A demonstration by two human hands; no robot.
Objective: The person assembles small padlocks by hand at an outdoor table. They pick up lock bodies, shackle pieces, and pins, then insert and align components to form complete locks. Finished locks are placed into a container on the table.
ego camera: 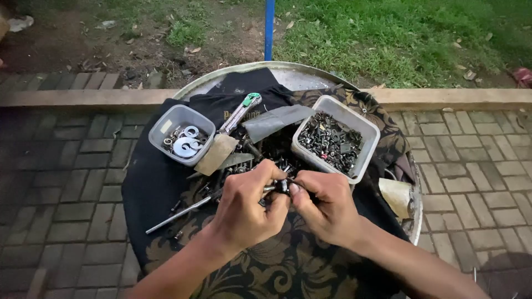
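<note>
My left hand [247,206] and my right hand [323,202] meet over the middle of a round table [310,75] draped in dark patterned cloth [277,266]. Both pinch one small metal bolt [279,186] between their fingertips. Just beyond the fingers lies a heap of loose dark screws and bolts [271,152]. A long thin metal rod [180,214] runs out to the left from under my left hand.
A clear tub of washers [181,134] stands at the back left, a larger tub of dark nuts and bolts [336,138] at the back right. A utility knife with a green end [239,112], grey tape and cardboard scraps lie between. Brick paving, a kerb, grass and a blue pole [269,27] surround the table.
</note>
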